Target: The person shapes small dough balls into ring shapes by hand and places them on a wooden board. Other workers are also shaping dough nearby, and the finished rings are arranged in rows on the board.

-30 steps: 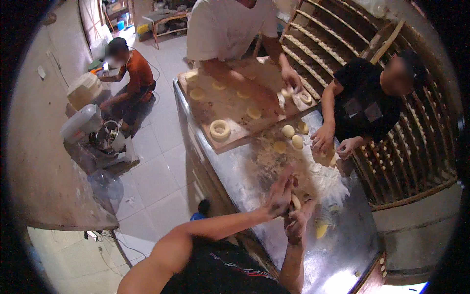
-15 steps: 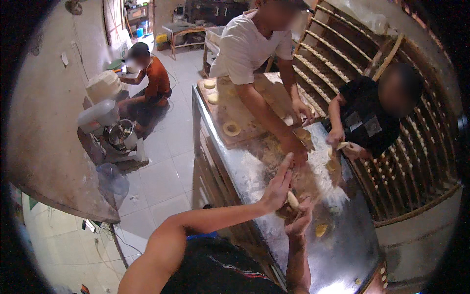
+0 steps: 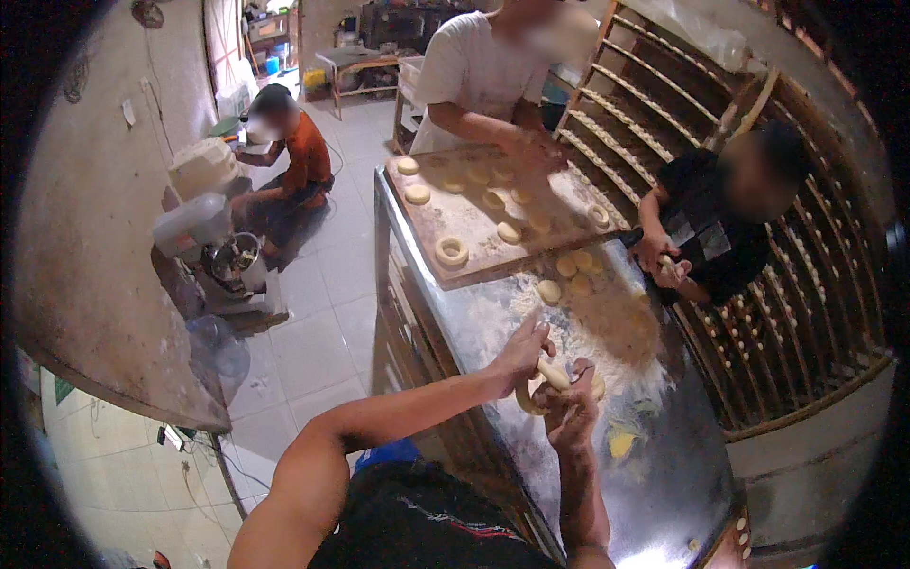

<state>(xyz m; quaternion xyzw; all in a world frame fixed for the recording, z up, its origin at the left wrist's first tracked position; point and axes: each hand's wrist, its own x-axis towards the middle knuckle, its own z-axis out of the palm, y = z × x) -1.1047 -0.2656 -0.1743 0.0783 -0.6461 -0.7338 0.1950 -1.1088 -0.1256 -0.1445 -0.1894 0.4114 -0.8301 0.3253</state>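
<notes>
Over the near part of the metal-topped table (image 3: 664, 484), my two hands hold one pale piece of dough (image 3: 554, 374) between them. It looks like a loop, with a pale strand on top and a curved part hanging below. My left hand (image 3: 523, 353) has its fingers curled on the left end. Closed around the other end is my right hand (image 3: 573, 413), which hides part of the dough. Loose flour (image 3: 626, 375) lies beyond my hands, and a yellow dough scrap (image 3: 622, 444) is to the right of them.
A floured wooden board (image 3: 455, 204) bears dough discs and rings (image 3: 452, 251). Several dough rounds (image 3: 550, 291) lie before it. A person in white (image 3: 464, 76) stands behind; another in black (image 3: 711, 218) holds dough beside slatted racks (image 3: 777, 303). Someone in orange (image 3: 308, 156) crouches left.
The person in white has drawn their arms back over the board, uncovering discs and rounds. My left hand has gone from stretched fingers to curled around the dough; both hands shifted slightly left.
</notes>
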